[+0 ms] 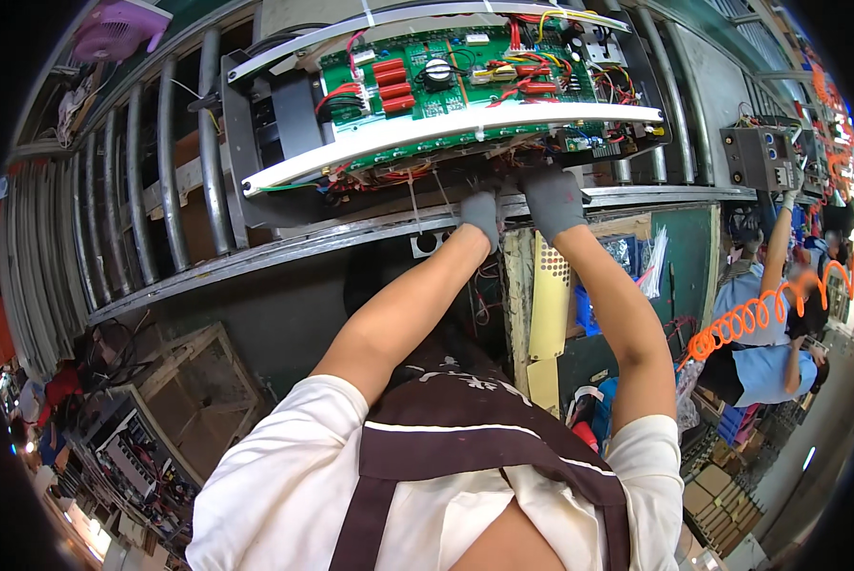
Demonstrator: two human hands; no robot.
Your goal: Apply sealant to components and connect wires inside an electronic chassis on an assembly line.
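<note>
Clock centred on the view; open electronics chassis at 12 o'clock, sitting on a roller conveyor, long side toward the wearer; green circuit board exposed between two white strips, near one and far one; red block-shaped components grouped toward the board's 9 o'clock side; round component with a light top about mid-board; red, yellow and black wiring densest at the board's 3 o'clock end, more loose wires under the near strip.

Both hands in grey gloves at the chassis's near edge; left hand at 1 o'clock, right hand at 2 o'clock, close beside each other; fingertips of both run into shadow among the wires; can't tell whether either is gripping anything or loose.

Conveyor's metal side rail runs along below the chassis, just by the wrists; yellow perforated panel at 3 o'clock, below the right hand; bundle of white strips further out at 3; orange coiled hose beyond that; second unit at 2 o'clock, a co-worker's arm raised toward it; stacked grey sheets at 9; pink fan at 10; wooden frame at 8; wearer's dark apron at 6.
</note>
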